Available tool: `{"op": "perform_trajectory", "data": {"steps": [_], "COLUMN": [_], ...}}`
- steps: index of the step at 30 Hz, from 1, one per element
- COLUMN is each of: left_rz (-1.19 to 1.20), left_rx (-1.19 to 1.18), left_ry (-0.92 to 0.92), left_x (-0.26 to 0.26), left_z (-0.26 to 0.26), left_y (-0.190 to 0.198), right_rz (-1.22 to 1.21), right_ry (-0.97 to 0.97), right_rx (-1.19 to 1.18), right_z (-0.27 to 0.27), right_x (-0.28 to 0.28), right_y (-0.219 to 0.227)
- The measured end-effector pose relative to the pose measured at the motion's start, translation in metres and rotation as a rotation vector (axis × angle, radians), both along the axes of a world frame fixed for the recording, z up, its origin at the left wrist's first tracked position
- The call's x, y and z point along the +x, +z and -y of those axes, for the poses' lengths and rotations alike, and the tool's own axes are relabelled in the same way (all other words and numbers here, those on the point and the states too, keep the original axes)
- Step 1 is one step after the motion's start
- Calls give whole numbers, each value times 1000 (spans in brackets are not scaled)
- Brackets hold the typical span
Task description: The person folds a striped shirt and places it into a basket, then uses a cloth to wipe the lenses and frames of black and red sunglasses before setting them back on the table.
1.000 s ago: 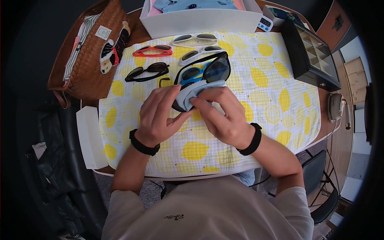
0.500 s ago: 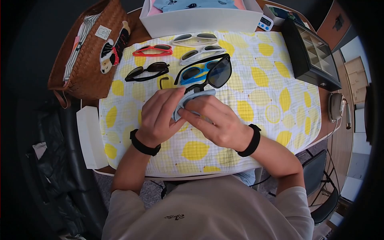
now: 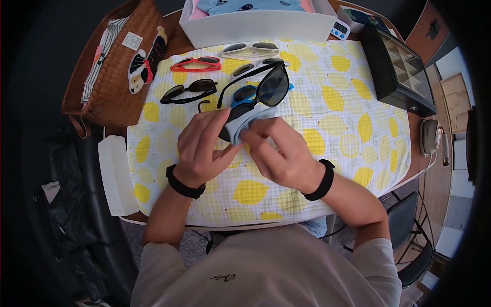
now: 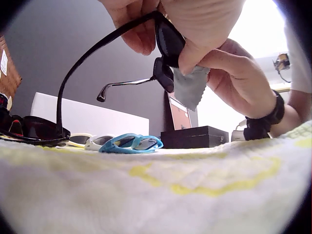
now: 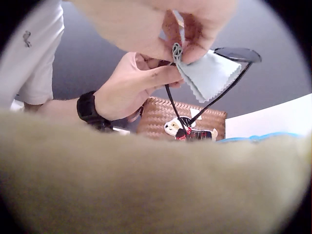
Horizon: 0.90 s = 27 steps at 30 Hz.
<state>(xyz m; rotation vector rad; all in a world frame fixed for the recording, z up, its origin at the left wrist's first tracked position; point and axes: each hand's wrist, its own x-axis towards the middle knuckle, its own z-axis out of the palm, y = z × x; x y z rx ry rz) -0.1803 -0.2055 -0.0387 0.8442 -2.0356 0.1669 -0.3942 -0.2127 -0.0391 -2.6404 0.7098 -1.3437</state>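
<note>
Black sunglasses are held above the lemon-print cloth, arms unfolded and pointing away from the person. The left hand grips them by the near lens end. Between finger and thumb the right hand pinches a pale blue-grey wiping cloth folded over that near lens, which it mostly hides. In the right wrist view the wiping cloth shows a zigzag edge and hangs from the fingertips. Blue sunglasses lie beneath the held pair, partly covered by it.
Red, black and two white-framed sunglasses lie at the cloth's far side. Around it stand a woven basket, a white box, a timer, a black compartment case and a white carton.
The held sunglasses have tilted and shifted slightly left and away from the person. The right hand and wiping cloth moved towards the left hand, then slightly back; the left hand has barely moved.
</note>
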Motion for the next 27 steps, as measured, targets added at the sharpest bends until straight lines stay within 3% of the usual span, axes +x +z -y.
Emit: {"op": "perform_trajectory", "data": {"steps": [7, 15, 27], "left_rz": [19, 7, -23], "left_rx": [-25, -49, -43], "left_ry": [-29, 24, 154], "left_x": [1, 0, 3], "left_z": [2, -1, -3], "left_y": [-3, -2, -3], "right_rz": [8, -35, -43], "right_ry": [108, -46, -75], "right_rx": [-89, -160, -135], "right_z": [-1, 1, -2], "right_x": [7, 6, 10], "right_y": [0, 3, -2]}}
